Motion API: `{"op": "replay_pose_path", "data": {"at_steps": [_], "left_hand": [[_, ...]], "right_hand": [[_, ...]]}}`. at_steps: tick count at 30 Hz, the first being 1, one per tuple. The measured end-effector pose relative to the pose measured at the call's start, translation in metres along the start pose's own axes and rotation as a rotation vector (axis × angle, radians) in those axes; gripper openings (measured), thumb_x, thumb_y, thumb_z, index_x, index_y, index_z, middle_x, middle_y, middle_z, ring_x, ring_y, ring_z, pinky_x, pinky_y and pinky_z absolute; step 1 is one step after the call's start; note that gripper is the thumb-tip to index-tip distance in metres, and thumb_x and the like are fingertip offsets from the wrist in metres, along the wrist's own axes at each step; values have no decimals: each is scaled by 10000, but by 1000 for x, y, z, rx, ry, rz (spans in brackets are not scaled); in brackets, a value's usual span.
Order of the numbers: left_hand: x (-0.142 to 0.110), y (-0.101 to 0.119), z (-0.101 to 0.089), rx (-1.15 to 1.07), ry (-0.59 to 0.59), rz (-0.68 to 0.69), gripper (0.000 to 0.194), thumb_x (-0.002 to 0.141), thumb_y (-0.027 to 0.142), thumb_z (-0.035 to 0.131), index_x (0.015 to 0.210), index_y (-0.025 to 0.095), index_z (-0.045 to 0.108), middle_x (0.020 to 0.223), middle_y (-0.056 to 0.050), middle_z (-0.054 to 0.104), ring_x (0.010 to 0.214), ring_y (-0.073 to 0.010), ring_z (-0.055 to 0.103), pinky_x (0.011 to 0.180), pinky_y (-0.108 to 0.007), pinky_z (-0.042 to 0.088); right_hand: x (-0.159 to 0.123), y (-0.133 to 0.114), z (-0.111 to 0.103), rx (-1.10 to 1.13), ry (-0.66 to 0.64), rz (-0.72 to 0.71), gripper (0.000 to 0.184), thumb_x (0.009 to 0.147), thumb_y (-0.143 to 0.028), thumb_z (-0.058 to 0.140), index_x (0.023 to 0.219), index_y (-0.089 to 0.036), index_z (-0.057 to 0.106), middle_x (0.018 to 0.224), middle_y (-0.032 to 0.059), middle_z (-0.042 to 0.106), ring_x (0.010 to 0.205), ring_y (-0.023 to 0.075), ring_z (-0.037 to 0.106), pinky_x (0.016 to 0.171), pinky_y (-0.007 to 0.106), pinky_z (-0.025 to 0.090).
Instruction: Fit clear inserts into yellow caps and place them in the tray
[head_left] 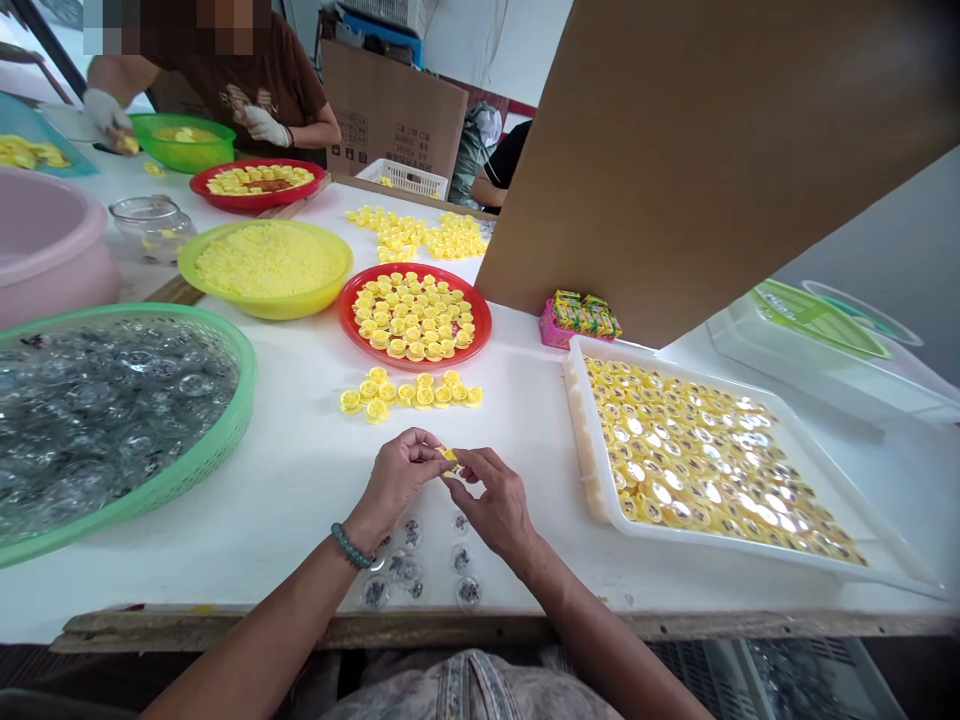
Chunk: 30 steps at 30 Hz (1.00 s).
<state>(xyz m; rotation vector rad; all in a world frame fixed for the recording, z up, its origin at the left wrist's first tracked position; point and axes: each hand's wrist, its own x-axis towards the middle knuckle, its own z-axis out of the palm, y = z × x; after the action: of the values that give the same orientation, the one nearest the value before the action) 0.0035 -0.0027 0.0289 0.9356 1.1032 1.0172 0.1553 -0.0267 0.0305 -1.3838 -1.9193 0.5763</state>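
Note:
My left hand (401, 480), with a beaded bracelet at its wrist, and my right hand (495, 497) meet over the front of the table. Between their fingertips they pinch a small round yellow plastic piece (448, 455), partly covered by the fingers. Below the hands lie several clear round covers (405, 568) with dark prints in them. Just beyond, a loose group of yellow round pieces (412, 391) rests on the white tabletop. Behind that group stands a red tray (484, 335) filled with more yellow pieces.
A green basket (244, 400) of clear covers is at left, near a yellow bowl (281, 300). At right, a white tray (592, 470) holds finished-looking yellow pieces. Cardboard (675, 170) leans above a pink box (553, 333). A gloved person (266, 80) works across the table.

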Motion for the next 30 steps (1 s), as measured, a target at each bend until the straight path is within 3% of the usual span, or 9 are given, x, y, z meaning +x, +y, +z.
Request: {"op": "replay_pose_path", "data": {"at_steps": [4, 7, 10, 17, 25, 30], "left_hand": [[8, 2, -5, 60, -43, 21, 269, 680, 299, 707, 876, 170, 576, 757, -46, 668, 706, -187, 616, 698, -291, 466], [19, 1, -9, 270, 37, 110, 167, 732, 303, 632, 856, 191, 627, 813, -46, 666, 736, -192, 607, 688, -285, 459], [29, -7, -12, 418, 62, 91, 158, 753, 298, 581, 855, 212, 665, 788, -44, 666, 669, -196, 600, 651, -297, 457], [33, -30, -12, 413, -35, 74, 191, 754, 312, 534, 786, 191, 679, 724, -39, 663, 675, -204, 600, 658, -302, 462], [32, -27, -13, 428, -24, 78, 189, 734, 301, 540, 754, 172, 676, 734, -35, 675, 705, -199, 608, 681, -297, 458], [30, -26, -13, 427, -32, 72, 186, 733, 302, 558, 778, 179, 690, 721, -29, 677, 703, -199, 611, 672, -295, 460]], "right_hand": [[2, 2, 0, -101, 0, -8, 245, 793, -218, 565, 1033, -228, 616, 878, 43, 610, 716, 139, 580, 630, 236, 457], [7, 7, 1, -219, -16, 35, 216, 777, -244, 591, 985, -206, 633, 814, 42, 608, 657, 141, 570, 587, 237, 434], [12, 11, 2, -312, -82, 30, 173, 781, -258, 598, 931, -189, 648, 774, 45, 607, 621, 141, 557, 569, 239, 408], [17, 14, 3, -353, -181, 5, 132, 830, -247, 561, 920, -192, 640, 770, 28, 601, 652, 120, 550, 607, 205, 377], [22, 13, 2, -446, -244, 9, 90, 834, -243, 573, 811, -185, 638, 738, 12, 597, 627, 108, 535, 576, 201, 334], [26, 16, 0, -428, -303, -71, 81, 841, -236, 578, 866, -191, 641, 791, 22, 614, 693, 118, 563, 609, 201, 353]]}}
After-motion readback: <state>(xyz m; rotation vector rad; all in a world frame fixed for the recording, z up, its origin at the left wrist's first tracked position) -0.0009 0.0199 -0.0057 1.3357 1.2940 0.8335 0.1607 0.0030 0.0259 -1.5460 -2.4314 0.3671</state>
